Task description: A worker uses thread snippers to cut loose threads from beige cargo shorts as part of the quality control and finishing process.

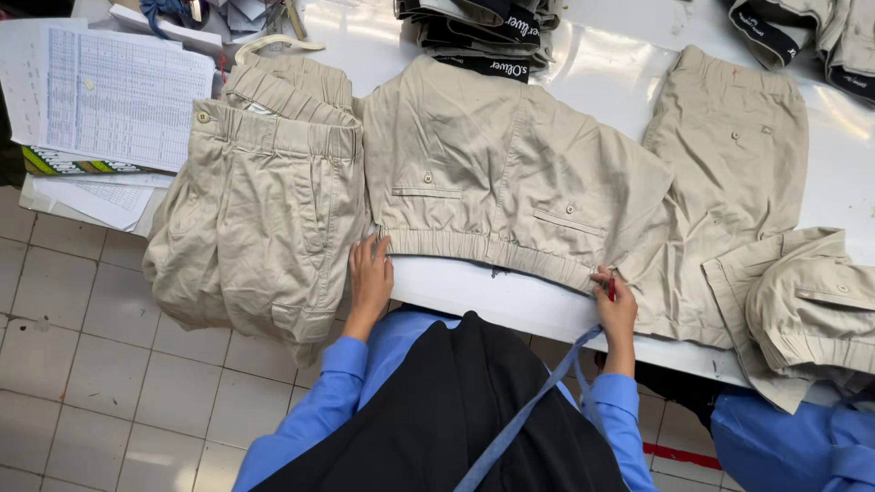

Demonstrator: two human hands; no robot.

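A pair of beige trousers [492, 173] lies spread on the white table [510, 301], its elastic waistband along the near edge. My left hand [369, 273] presses flat on the left end of that waistband. My right hand [615, 305] pinches the right end of the waistband and also holds a small red marker [612, 289]. A blue strap [538, 401] hangs from near my right wrist across my black apron.
A stack of folded beige trousers [264, 210] overhangs the table's left edge. More beige garments [738, 173] lie to the right, one folded piece [811, 301] near the edge. Printed sheets [109, 91] lie far left, dark-banded folded garments [483, 32] at the back. Another person's blue sleeve [802, 446] shows bottom right.
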